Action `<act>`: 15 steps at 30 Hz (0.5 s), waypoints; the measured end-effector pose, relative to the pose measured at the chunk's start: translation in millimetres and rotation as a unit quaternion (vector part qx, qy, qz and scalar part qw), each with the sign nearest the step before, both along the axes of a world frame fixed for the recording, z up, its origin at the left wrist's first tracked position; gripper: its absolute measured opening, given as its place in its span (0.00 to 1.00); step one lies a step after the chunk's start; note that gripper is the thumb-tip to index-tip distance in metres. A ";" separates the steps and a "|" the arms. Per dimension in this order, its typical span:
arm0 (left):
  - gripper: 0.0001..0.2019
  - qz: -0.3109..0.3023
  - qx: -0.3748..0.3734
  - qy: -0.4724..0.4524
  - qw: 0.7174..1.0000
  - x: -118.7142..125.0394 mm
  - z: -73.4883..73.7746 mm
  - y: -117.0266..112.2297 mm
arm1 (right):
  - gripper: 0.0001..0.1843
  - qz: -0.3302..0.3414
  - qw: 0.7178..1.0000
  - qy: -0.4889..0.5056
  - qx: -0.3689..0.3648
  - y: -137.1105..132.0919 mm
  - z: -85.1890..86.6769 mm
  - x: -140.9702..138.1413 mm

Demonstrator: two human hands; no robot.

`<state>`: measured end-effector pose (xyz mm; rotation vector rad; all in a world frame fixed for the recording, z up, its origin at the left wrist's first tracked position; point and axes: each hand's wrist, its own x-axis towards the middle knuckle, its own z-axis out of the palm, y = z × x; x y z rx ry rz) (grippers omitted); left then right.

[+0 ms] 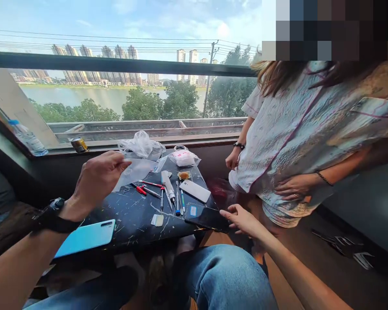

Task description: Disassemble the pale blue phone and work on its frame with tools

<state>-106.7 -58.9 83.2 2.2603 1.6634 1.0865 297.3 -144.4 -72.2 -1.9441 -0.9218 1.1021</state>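
My left hand is rising at about 10 o'clock, its fingers pressed together and appearing to pinch the edge of a thin, translucent plastic film sheet. My thumb is hidden behind the hand, so I cannot see the grip itself. I seem to be lifting the sheet by its edge to keep it off the tools below. My right hand is reaching in at about 1 o'clock with its fingers spread, the fingertips at the edge of a slim black glass smartphone, and I cannot tell whether they are touching it.

That phone is lying at the near edge of the dark, white-veined marble-patterned bench, probably placed there for my right hand to reach easily. Slender red-handled screwdrivers and a white tube with a nozzle are lying at 12 o'clock, grouped within reach beside a flat white smartphone. A turquoise smartphone is resting at 9 o'clock, and a crumpled clear plastic bag is sitting at the far end. A co-worker in a pale patterned shirt is standing at 2 o'clock, one hand on the hip. The smallest items among the tools are hard to make out, and the top right corner is pixelated.
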 end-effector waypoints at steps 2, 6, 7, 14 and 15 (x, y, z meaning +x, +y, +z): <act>0.16 -0.006 -0.005 0.134 0.991 -2.7 -8.6 -18.2 | 0.27 -0.007 0.999 0.028 -0.037 -10.9 -13.4 -8.2; 0.10 -0.051 -0.107 0.270 0.955 14.3 -76.2 -50.0 | 0.25 -0.012 0.994 0.095 -0.043 -18.1 -25.8 -24.1; 0.11 -0.055 -0.130 0.287 0.947 18.4 -94.0 -55.4 | 0.24 -0.015 0.993 0.110 -0.037 -18.9 -26.3 -25.3; 0.13 -0.055 -0.182 0.301 0.934 16.0 -128.0 -84.1 | 0.15 -0.047 0.982 0.183 -0.021 -33.7 -12.2 -11.6; 0.13 -0.057 -0.187 0.299 0.934 12.4 -125.6 -86.2 | 0.13 -0.050 0.979 0.194 -0.026 -36.4 -9.5 -10.0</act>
